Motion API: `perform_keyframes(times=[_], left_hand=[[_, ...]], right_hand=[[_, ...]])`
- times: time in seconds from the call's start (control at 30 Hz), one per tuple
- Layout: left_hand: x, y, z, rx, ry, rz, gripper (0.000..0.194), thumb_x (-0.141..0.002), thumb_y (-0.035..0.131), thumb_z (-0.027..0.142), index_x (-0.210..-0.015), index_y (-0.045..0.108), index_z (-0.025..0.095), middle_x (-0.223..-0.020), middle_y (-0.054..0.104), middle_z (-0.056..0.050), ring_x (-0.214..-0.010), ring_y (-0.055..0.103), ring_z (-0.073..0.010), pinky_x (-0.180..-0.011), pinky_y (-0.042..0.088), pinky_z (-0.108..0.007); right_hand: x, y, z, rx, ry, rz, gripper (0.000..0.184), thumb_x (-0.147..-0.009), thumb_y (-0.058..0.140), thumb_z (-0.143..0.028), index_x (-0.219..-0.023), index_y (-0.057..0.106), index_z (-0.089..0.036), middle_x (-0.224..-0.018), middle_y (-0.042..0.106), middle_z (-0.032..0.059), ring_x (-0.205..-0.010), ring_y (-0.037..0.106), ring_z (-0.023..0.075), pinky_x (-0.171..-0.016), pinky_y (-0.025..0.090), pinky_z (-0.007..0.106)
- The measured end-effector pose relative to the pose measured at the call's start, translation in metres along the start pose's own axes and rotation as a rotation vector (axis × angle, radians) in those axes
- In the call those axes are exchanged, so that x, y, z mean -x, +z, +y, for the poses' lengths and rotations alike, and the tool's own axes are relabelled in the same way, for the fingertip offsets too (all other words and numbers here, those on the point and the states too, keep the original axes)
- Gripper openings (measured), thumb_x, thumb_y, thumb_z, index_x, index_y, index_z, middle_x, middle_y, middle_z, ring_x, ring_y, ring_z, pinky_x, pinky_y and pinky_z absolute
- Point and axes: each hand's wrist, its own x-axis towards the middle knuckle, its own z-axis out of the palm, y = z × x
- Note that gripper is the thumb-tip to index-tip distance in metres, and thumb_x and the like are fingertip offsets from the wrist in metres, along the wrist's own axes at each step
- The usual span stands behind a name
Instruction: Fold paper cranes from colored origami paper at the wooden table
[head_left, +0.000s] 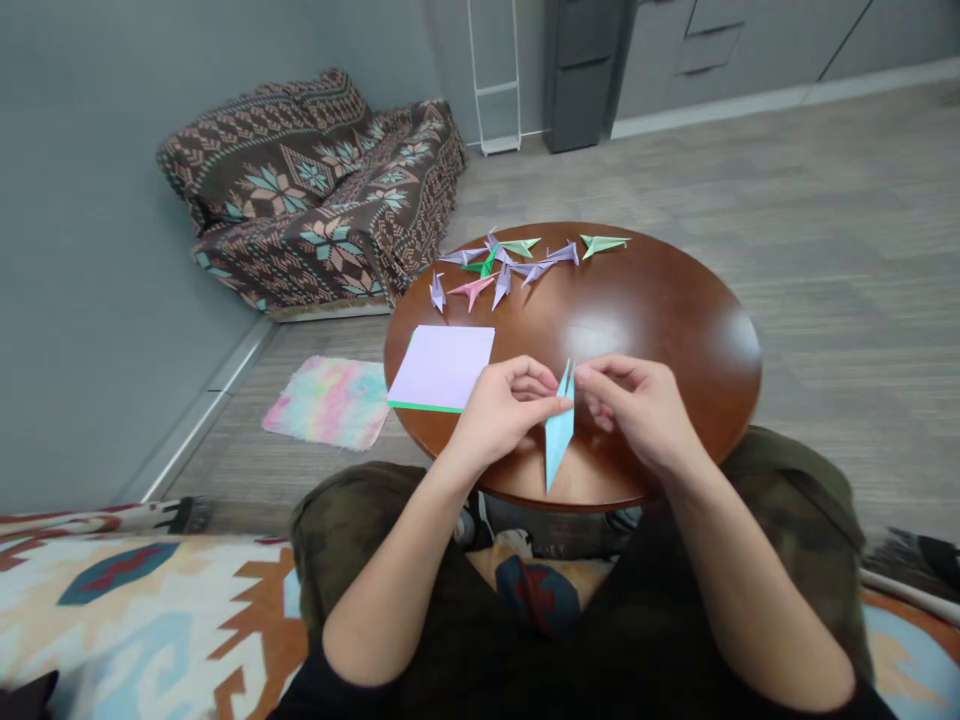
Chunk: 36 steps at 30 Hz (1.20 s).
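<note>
A light blue folded paper (557,445), long and narrow with a split upper end, is held above the near part of the table. My left hand (504,408) grips it from the left, thumb across its middle and fingers behind. At the top right, my right hand (631,400) pinches with thumb and forefinger at one of the two thin points. The paper's lower tip points toward me. Left of my left hand lies a stack of square paper (444,366), lilac on top with a green edge showing.
Folded paper cranes in lilac, green and pink (472,289) sit at the far left of the round brown table (675,310). A pale green crane (602,245) stands apart. Beyond are a covered sofa (322,210), a fluffy rug (330,402) and a white rack (498,90).
</note>
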Motion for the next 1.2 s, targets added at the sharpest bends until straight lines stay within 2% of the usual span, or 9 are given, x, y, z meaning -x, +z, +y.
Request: perform_keyframes(times=[0.07, 0.33, 0.53, 0.7, 0.83, 0.9, 1.03, 1.1, 1.2], left_hand=[[-0.001, -0.001, -0.001, 0.008, 0.001, -0.013, 0.029, -0.067, 0.091, 0.022, -0.083, 0.067, 0.015, -0.077, 0.075, -0.003, -0.072, 0.072, -0.0145, -0.074, 0.056, -0.027], [-0.002, 0.009, -0.008, 0.002, -0.009, -0.001, 0.045, -0.062, 0.094, 0.021, -0.095, 0.063, 0.017, -0.075, 0.075, 0.000, -0.071, 0.072, -0.0146, -0.071, 0.056, -0.026], [-0.002, 0.011, -0.008, -0.026, 0.006, 0.026, 0.041, -0.067, 0.092, 0.025, -0.093, 0.061, 0.018, -0.070, 0.074, 0.001, -0.063, 0.069, -0.0132, -0.065, 0.051, -0.023], [-0.002, 0.014, -0.010, -0.097, -0.027, 0.005, 0.038, -0.063, 0.093, 0.026, -0.089, 0.066, 0.016, -0.068, 0.073, 0.000, -0.060, 0.066, -0.0130, -0.062, 0.049, -0.024], [-0.003, 0.016, -0.014, -0.072, -0.042, 0.025, 0.037, -0.063, 0.092, 0.026, -0.088, 0.066, 0.016, -0.066, 0.071, 0.001, -0.060, 0.064, -0.0136, -0.063, 0.049, -0.025], [-0.005, 0.014, -0.014, -0.003, 0.010, 0.101, 0.037, -0.063, 0.092, 0.027, -0.083, 0.062, 0.018, -0.066, 0.068, 0.003, -0.061, 0.063, -0.0124, -0.064, 0.049, -0.024], [-0.010, 0.008, -0.014, 0.034, 0.148, 0.227, 0.042, -0.064, 0.093, 0.030, -0.070, 0.053, 0.018, -0.067, 0.061, 0.005, -0.065, 0.062, -0.0106, -0.068, 0.050, -0.023], [-0.011, 0.007, -0.014, 0.025, 0.158, 0.207, 0.041, -0.065, 0.093, 0.032, -0.070, 0.054, 0.018, -0.068, 0.061, 0.005, -0.067, 0.063, -0.0115, -0.070, 0.051, -0.024], [-0.011, 0.008, -0.013, 0.050, 0.158, 0.157, 0.034, -0.069, 0.091, 0.030, -0.079, 0.060, 0.018, -0.074, 0.066, 0.003, -0.073, 0.066, -0.0126, -0.074, 0.053, -0.025]], right_hand=[[0.003, 0.004, 0.004, 0.055, 0.028, -0.086, 0.030, -0.076, 0.089, -0.044, -0.079, 0.073, -0.018, -0.054, 0.058, -0.0032, -0.042, 0.047, 0.0098, -0.038, 0.035, 0.023], [0.003, 0.002, 0.003, 0.046, 0.008, -0.071, 0.029, -0.080, 0.085, -0.043, -0.078, 0.072, -0.017, -0.056, 0.060, -0.0025, -0.043, 0.044, 0.0084, -0.039, 0.031, 0.022], [0.004, 0.004, -0.005, 0.127, 0.024, -0.135, 0.037, -0.070, 0.090, -0.045, -0.066, 0.068, -0.016, -0.055, 0.060, -0.0018, -0.046, 0.045, 0.0090, -0.043, 0.032, 0.023], [-0.002, -0.001, 0.000, -0.015, 0.035, -0.005, 0.028, -0.070, 0.090, -0.039, -0.069, 0.072, -0.017, -0.054, 0.059, -0.0021, -0.045, 0.042, 0.0090, -0.041, 0.029, 0.024], [-0.008, -0.012, 0.000, -0.066, -0.113, 0.216, 0.023, -0.076, 0.088, -0.037, -0.079, 0.074, -0.019, -0.055, 0.057, -0.0038, -0.046, 0.046, 0.0095, -0.044, 0.033, 0.024], [-0.007, -0.013, 0.000, 0.022, -0.110, 0.131, 0.025, -0.081, 0.084, -0.042, -0.081, 0.074, -0.019, -0.059, 0.060, -0.0025, -0.050, 0.050, 0.0107, -0.048, 0.039, 0.025], [-0.001, -0.004, 0.003, 0.179, 0.010, -0.250, 0.031, -0.083, 0.083, -0.046, -0.078, 0.072, -0.017, -0.068, 0.068, 0.0009, -0.060, 0.060, 0.0141, -0.058, 0.047, 0.026], [0.000, 0.000, 0.005, 0.199, 0.002, -0.288, 0.033, -0.084, 0.082, -0.047, -0.077, 0.071, -0.016, -0.069, 0.068, 0.0009, -0.062, 0.060, 0.0140, -0.060, 0.047, 0.026], [-0.001, 0.000, 0.006, 0.212, -0.026, -0.241, 0.035, -0.085, 0.080, -0.048, -0.078, 0.071, -0.016, -0.067, 0.067, 0.0008, -0.059, 0.058, 0.0137, -0.058, 0.045, 0.026]])
